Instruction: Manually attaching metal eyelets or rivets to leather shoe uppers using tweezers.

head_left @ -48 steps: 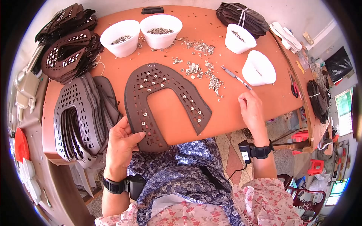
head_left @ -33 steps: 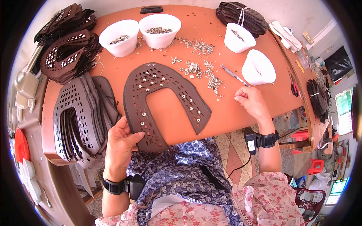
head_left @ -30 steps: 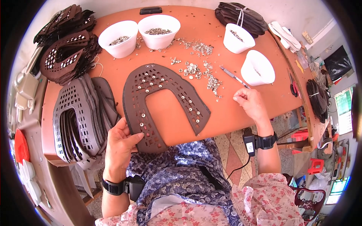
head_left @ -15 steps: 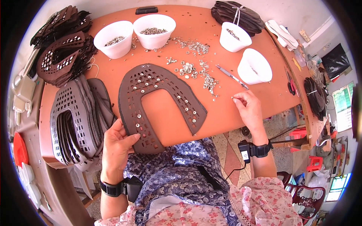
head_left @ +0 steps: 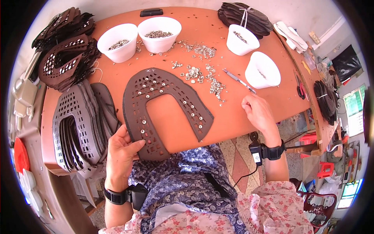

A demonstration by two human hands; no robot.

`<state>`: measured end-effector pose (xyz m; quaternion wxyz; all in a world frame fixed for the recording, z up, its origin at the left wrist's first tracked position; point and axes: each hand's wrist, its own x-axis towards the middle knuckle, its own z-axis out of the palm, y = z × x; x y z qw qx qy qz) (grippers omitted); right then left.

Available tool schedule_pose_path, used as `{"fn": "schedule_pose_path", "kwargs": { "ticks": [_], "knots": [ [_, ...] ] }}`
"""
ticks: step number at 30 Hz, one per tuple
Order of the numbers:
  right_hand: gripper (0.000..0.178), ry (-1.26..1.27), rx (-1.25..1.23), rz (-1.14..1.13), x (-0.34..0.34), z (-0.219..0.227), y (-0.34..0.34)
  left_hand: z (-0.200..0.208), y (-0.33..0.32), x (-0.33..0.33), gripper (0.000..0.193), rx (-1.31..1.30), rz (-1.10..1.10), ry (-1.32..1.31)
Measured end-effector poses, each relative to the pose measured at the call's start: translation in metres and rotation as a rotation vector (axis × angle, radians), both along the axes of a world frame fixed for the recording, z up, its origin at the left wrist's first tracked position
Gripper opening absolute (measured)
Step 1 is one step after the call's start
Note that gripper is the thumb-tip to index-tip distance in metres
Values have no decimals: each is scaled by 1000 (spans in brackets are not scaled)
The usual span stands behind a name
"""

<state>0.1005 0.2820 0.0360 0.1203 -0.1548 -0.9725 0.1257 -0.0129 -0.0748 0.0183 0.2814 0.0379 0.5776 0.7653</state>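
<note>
A dark brown U-shaped leather shoe upper (head_left: 137, 111) lies near the table's front edge, punched with rows of slots and dotted with several silver studs. My left hand (head_left: 121, 153) pinches its lower left leg, thumb on top and fingers at the outer edge. Over the table to the right, my right hand (head_left: 259, 113) is curled closed; whether a small piece is in its fingers is hidden. Loose round metal caps (head_left: 193, 73) and a small heap of metal studs (head_left: 216, 86) lie between the upper and a pen (head_left: 239, 81).
Two white bowls (head_left: 117, 43) of metal bits stand at the back left. Two more white bowls (head_left: 263, 70) sit at the right. Stacked uppers (head_left: 78, 124) line the left side, with a tied bundle (head_left: 245, 19) behind. Red-handled scissors (head_left: 300, 89) lie near the right edge.
My right hand has turned and its fingers have curled in; the small metal piece at its fingertips no longer shows. My left hand and the upper stay almost in place.
</note>
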Motion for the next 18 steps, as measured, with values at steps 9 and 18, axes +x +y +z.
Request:
{"fn": "schedule_pose_path", "kwargs": {
  "ticks": [9, 18],
  "knots": [
    [14, -2, -343, -102, -4, -6, 12, 0, -1, -2, 47, -3, -28, 9],
    [15, 164, -376, -125, 8, -19, 10, 0, -1, -2, 47, -19, -25, 6]
  ]
}}
